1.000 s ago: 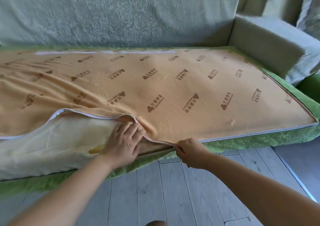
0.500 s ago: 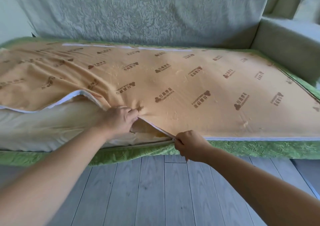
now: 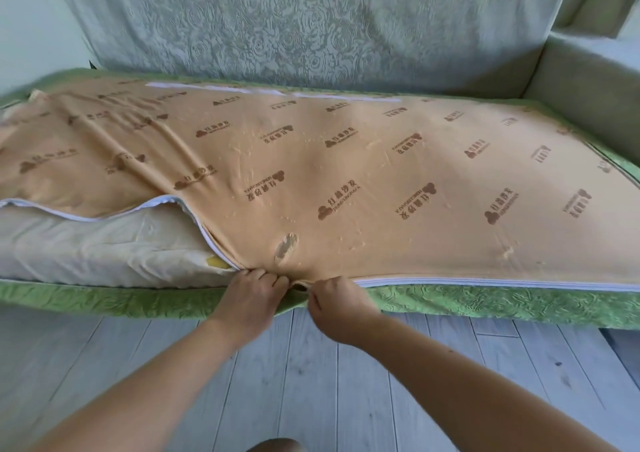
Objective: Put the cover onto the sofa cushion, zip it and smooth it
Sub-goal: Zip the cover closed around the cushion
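Cover in orange is spread over the cushion on the sofa, its front edge is pinched by the closed left hand just beside the closed right hand, which is held at the zip, and left of the hands the cushion is exposed.

The floor is made of pale grey wood boards. A sofa back with a rose pattern stands behind. The wall is white.
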